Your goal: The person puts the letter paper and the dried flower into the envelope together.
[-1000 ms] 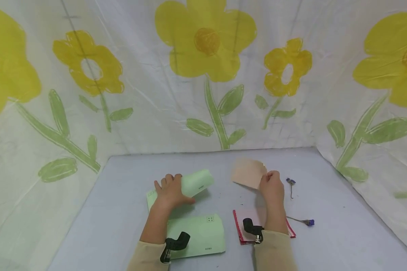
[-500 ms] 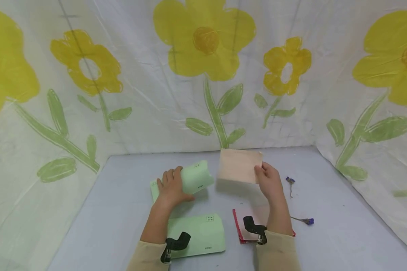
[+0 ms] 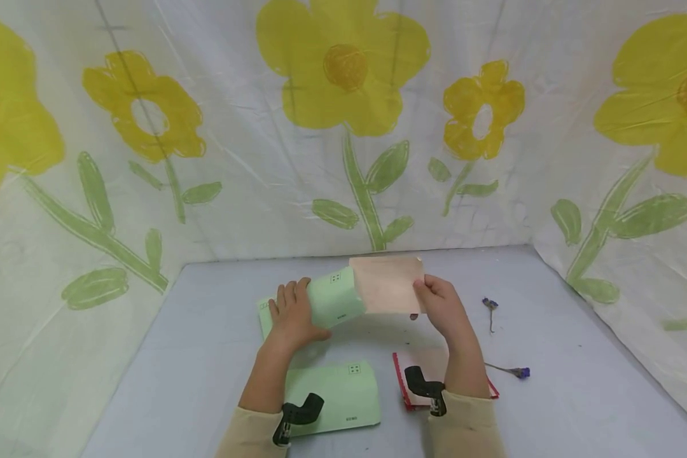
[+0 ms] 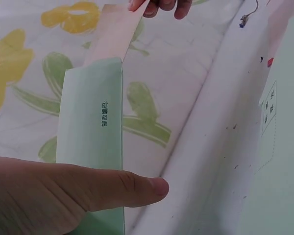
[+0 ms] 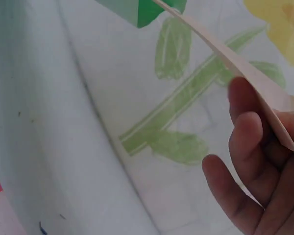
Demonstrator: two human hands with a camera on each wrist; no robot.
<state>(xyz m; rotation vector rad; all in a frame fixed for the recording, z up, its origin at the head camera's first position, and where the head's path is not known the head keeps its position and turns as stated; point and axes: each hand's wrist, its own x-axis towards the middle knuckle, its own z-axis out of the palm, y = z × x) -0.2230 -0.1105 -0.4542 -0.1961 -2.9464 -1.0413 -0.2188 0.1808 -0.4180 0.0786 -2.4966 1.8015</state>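
Observation:
My left hand [image 3: 289, 321] holds a pale green envelope [image 3: 333, 300] above the table, its thumb stretched out along the near side. In the left wrist view the thumb crosses in front of the envelope [image 4: 90, 117], which bears printed characters. A plain pink sheet of paper [image 3: 390, 285] is pinched at its right edge by my right hand [image 3: 443, 308]. The sheet's left end meets the envelope's mouth. In the right wrist view the sheet [image 5: 235, 61] shows nearly edge-on, reaching toward the green opening [image 5: 157, 10].
Another green envelope [image 3: 343, 401] lies flat near the front. Right of it is a pink pile with red edges [image 3: 429, 369], partly under my right forearm. Two dried purple flowers [image 3: 490, 304] lie farther right. A flower-printed cloth [image 3: 235, 159] rises behind the table.
My right hand has turned the pink sheet flat toward me and carried it left to the envelope's mouth. The left hand has shifted slightly right and lifted the envelope's open end.

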